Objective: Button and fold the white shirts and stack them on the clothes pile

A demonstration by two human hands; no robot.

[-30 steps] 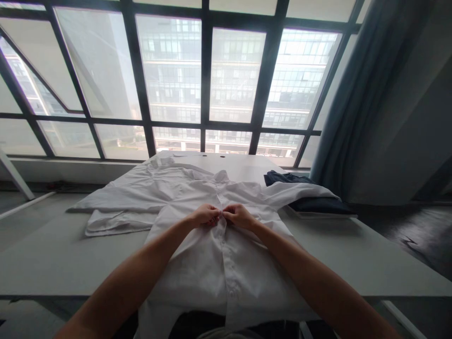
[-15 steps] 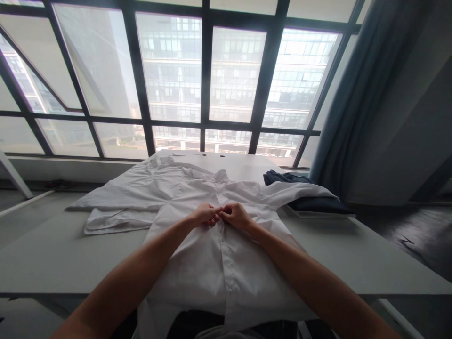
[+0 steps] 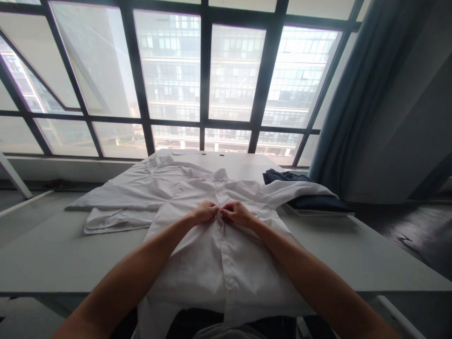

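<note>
Head view: white shirt [image 3: 226,268] lies flat on table [image 3: 70,254], long axis at 6–12 o'clock, collar [image 3: 219,175] at 12; button strip [image 3: 221,235] is pinched centrally by left hand [image 3: 204,212] and right hand [image 3: 236,213], both reaching from 6 o'clock.

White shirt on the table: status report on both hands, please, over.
Left hand and right hand pinching white shirt at front placket. Shirt sleeve lying over dark cloth.

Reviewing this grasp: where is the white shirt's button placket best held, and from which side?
Pinch the button placket from above, one edge from each side, where the left hand and right hand meet. The shirt lies flat, front up, so the strip faces upward.
</note>
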